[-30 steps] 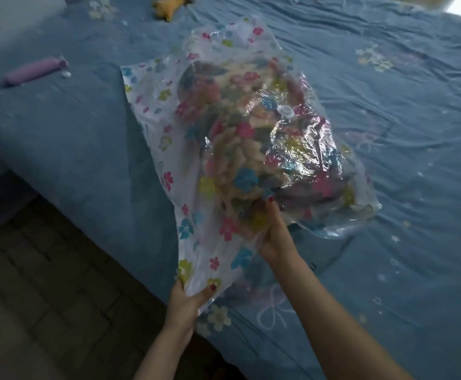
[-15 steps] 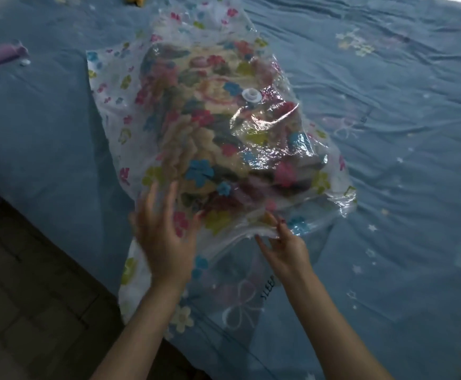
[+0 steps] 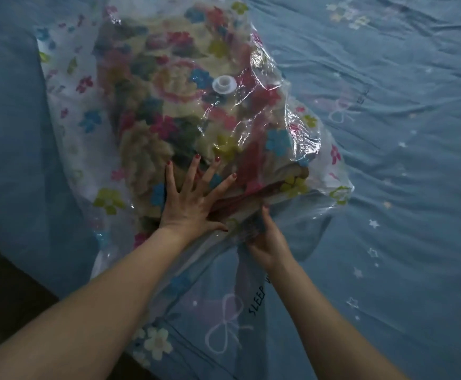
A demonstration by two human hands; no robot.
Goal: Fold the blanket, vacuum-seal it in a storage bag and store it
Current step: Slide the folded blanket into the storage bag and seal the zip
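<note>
Since half a second ago the left hand (image 3: 188, 207) has dropped from hovering over the storage bag (image 3: 300, 127) to lying flat on it, fingers straight and spread wide, pressing the near end of the blanket (image 3: 169, 86) through the plastic. At the bag's near edge the right hand (image 3: 265, 239) has its fingers curled into the loose film, its grip pinching the plastic just below the blanket's fold. The bag lies on the bed (image 3: 388, 160), near its left edge, with the white valve (image 3: 224, 84) facing up at about the middle of the bundle. By the look of it the bag is still puffed and crinkled, so the air is not yet out. The blanket looks soft, bulky and light; it should yield under a flat palm. The film looks slick and thin, likely to slide on the sheet, so the safest hold seems to be the gathered slack at the near edge, well away from the valve.
</note>
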